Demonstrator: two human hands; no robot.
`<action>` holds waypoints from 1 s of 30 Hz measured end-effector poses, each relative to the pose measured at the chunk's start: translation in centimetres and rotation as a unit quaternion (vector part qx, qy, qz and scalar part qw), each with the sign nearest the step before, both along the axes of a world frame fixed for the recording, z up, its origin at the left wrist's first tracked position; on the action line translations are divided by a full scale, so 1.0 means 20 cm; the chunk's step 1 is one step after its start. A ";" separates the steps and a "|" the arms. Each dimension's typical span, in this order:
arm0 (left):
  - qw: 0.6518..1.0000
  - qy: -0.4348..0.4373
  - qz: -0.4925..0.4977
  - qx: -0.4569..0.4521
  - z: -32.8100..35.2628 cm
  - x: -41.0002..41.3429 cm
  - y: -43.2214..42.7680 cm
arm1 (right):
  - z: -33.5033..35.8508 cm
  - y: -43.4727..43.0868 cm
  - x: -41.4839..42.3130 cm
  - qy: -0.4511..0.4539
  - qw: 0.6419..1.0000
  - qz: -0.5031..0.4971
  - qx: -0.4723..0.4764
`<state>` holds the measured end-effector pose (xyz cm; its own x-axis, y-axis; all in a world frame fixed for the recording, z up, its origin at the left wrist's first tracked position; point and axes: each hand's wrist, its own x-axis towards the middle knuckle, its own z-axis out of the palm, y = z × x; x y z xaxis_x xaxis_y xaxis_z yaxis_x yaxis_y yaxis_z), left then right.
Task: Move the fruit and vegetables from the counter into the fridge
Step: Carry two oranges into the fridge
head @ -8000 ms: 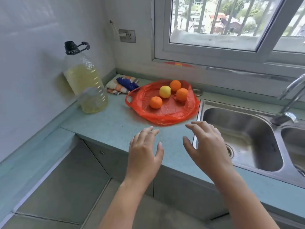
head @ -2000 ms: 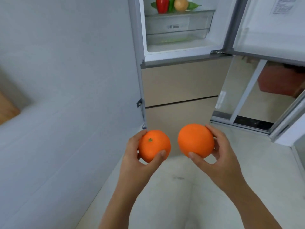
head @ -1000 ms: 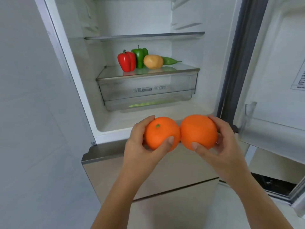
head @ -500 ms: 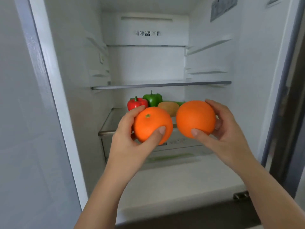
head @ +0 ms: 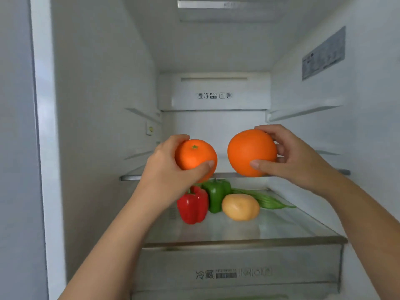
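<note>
While raised side by side inside the open fridge (head: 97, 105), gripped one apiece: two oranges. At far left, the white door frame (head: 43, 148) running top to bottom, then the bare left inner wall with narrow rails (head: 140, 114) jutting from it.

Next, the left hand (head: 166, 169), curled around the stemmed orange (head: 194, 156), thumb pressed under its front, green stem facing up. Just right of it, an open gap, then the larger orange (head: 251, 152), not touching the first. Both level with the front edge of the upper glass shelf (head: 129, 177); cannot tell whether resting on it or held clear. Plenty of free height above that shelf, up to the vent housing.

Further right, the right hand (head: 296, 156), wrapped around the larger orange from the side, thumb low on its front. Beyond, the right wall with a grey label (head: 322, 53) high up.

Below, on the lower glass shelf (head: 238, 243), left to right: red bell pepper (head: 192, 206) touching green bell pepper (head: 216, 195), potato (head: 240, 206) just beside, long green chilli (head: 268, 201) behind it. Bare glass toward the front rim and right side. Underneath, a clear crisper drawer (head: 238, 273).
</note>
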<state>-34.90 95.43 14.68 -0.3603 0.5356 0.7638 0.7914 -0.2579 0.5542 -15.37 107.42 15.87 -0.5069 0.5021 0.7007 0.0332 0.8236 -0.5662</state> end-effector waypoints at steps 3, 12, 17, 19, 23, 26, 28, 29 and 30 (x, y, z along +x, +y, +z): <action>0.998 -0.050 -0.033 -0.018 0.09 -0.07 0.11 | 0.12 0.15 -0.03 -0.016 1.000 0.018 -0.005; 0.953 -0.132 -0.181 -0.203 0.27 -0.27 0.40 | 0.30 0.48 -0.18 -0.196 0.978 0.052 -0.056; 0.953 -0.098 -0.139 -0.252 0.32 -0.34 0.54 | 0.33 0.61 -0.24 -0.238 0.970 0.035 -0.044; 0.948 -0.096 -0.141 -0.270 0.32 -0.35 0.58 | 0.33 0.64 -0.26 -0.235 0.970 0.035 -0.054; 0.954 -0.025 -0.079 -0.289 0.29 -0.35 0.64 | 0.29 0.68 -0.30 -0.219 0.970 0.049 -0.095; 0.952 -0.026 -0.088 -0.292 0.27 -0.37 0.63 | 0.27 0.70 -0.32 -0.215 0.969 0.054 -0.109; 0.946 -0.036 -0.103 -0.304 0.27 -0.39 0.61 | 0.27 0.71 -0.31 -0.214 0.969 0.048 -0.110; 0.944 -0.037 -0.109 -0.309 0.27 -0.39 0.60 | 0.26 0.71 -0.31 -0.216 0.969 0.043 -0.109; 0.943 -0.037 -0.114 -0.311 0.27 -0.40 0.60 | 0.26 0.72 -0.30 -0.217 0.969 0.038 -0.108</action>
<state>-42.81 107.45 20.02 -0.2225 0.9415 0.2533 0.7075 -0.0228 0.7063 -21.37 121.81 21.07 -0.7718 0.5631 0.2953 0.2514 0.6969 -0.6717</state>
